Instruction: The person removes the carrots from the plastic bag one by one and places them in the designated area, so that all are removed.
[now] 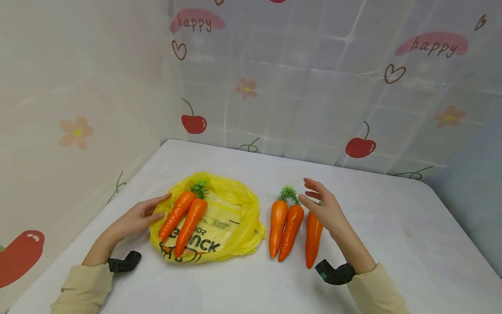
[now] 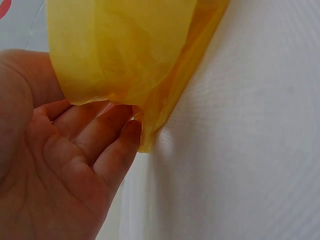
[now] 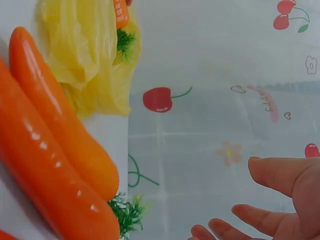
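Note:
A yellow plastic bag [image 1: 243, 205] lies spread on the table with two orange carrots [image 1: 191, 226] with green tops resting on it. My left hand [image 1: 139, 218] touches the bag's left edge, its fingers loosely extended; in the left wrist view the yellow film [image 2: 120, 55] covers the fingertips. To the bag's right lie two carrots [image 1: 278, 226] side by side, and a third carrot [image 1: 313, 240] a little apart. My right hand [image 1: 327, 213] hovers over this third carrot's leafy end, fingers spread and holding nothing; it hides part of the leaves.
The table [image 1: 396, 235] has a white cover. Behind it hangs a sheet [image 1: 298, 96] printed with cherries, flowers and hearts, and another printed sheet [image 1: 86, 87] stands at the left. A black device [image 1: 125, 262] sits on each wrist.

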The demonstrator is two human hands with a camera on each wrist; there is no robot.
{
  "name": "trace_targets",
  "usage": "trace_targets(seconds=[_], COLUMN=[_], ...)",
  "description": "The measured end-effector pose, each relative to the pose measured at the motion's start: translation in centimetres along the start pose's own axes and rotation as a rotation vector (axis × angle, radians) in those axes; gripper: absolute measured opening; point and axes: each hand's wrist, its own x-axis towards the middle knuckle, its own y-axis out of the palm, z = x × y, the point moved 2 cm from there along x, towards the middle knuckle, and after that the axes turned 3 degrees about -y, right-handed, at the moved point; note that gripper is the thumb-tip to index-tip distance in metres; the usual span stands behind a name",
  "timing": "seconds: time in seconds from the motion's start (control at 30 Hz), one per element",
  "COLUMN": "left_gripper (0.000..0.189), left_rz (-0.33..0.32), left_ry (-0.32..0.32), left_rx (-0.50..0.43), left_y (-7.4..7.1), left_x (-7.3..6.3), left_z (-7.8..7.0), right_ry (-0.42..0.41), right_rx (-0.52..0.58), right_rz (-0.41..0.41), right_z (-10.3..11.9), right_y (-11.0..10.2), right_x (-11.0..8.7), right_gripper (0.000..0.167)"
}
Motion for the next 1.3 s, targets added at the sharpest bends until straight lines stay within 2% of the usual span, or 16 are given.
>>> trace_targets(seconds=[0.2,0.43,0.73,0.97,1.3], left_gripper=[0.053,0.053,0.053,0.053,0.052], left_rz=[-0.005,-0.017,-0.013,-0.009,0.000], left_ry=[0.013,0.012,0.010,0.022,0.043], left_rx=[0.026,0.037,0.049,0.055,0.050], left_y=[-0.3,-0.1,-0.2,-0.4,-0.1], left_x=[-0.2,-0.5,-0.4,-0.4,0.1], left_z=[0.2,0.7,0.6,0.6,0.2], right_ry=[-0.038,-0.105,-0.160,-0.144,-0.092], right_rx=[0.074,0.173,0.209,0.248,0.283], right_rz=[0.034,0.093,0.124,0.163,0.163], right_z=[2.2,4.4,6.7,7.4,7.2], right_y=[2.1,6.4,10.4,12.8,16.0], right_x=[1.6,2.9,3.8,4.5,5.2], right_gripper=[0.054,0.052,0.050,0.047,0.043])
